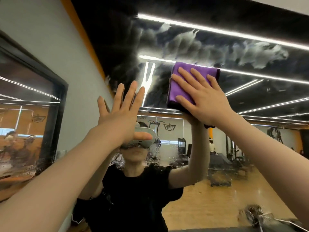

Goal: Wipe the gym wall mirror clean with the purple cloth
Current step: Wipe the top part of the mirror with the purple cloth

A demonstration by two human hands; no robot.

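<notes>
Your purple cloth (194,84) sits folded flat against the mirror (250,91), just right of the frame's centre and above your reflected head. Your right hand (203,99) presses it to the glass with the fingers spread wide over the fabric, palm holding it down rather than pinching it. Your left hand (121,113) is open and holds nothing, fingers together and pointing up, close to the glass at centre left; whether it actually touches cannot be told.

The job looks only partly done. A band of white smeared streaks (225,47) runs across the upper right of the frame, above and to the right of the cloth, so that stretch probably needs more passes. Lower down, water droplets (158,158) speckle the glass around your reflection and along the bottom right, seemingly not yet wiped.

For room, the glass lies open to the right and downward. To the left, the mirror's orange edge (87,41) slants from the top toward your left hand, with plain wall (50,47) beyond it, so leftward strokes will run out soon.
</notes>
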